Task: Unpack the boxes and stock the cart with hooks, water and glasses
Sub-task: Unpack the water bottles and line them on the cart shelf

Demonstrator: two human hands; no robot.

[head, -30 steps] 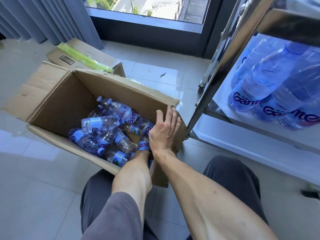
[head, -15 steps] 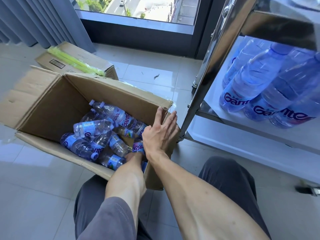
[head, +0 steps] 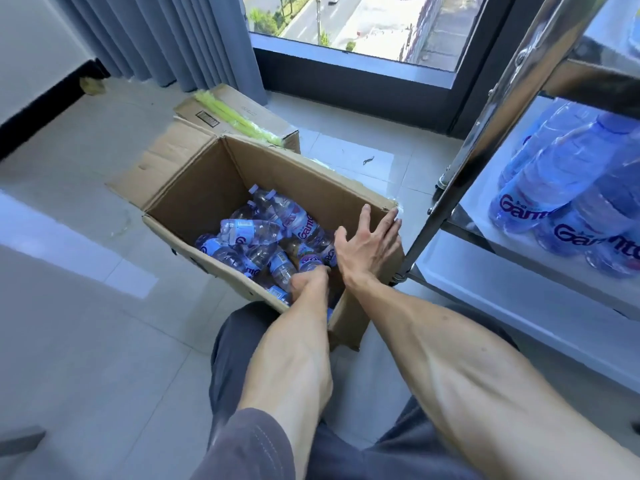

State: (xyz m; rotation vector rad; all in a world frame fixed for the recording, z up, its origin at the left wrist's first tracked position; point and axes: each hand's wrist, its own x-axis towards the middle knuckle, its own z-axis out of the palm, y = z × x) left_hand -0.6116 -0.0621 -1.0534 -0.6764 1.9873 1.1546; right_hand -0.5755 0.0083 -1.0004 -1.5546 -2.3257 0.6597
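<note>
My left hand (head: 308, 280) reaches down into the open brown cardboard box (head: 214, 188) at the near corner, fingers curled round a small clear plastic water bottle with a purple label (head: 310, 261). My right hand (head: 367, 244) lies just at three o'clock of it, fingers spread and flat against the box's right wall. More such bottles (head: 256, 233) lie jumbled on the box floor at eleven o'clock of my hands. At three o'clock stands the shiny steel cart (head: 481, 147), its white shelf holding larger blue-tinted water bottles (head: 554, 181) lying on their sides. Farther off, at twelve o'clock, a closed flat cardboard carton (head: 256, 116) carries a yellow-green plastic bundle (head: 235, 119) below the window (head: 363, 26).
</note>
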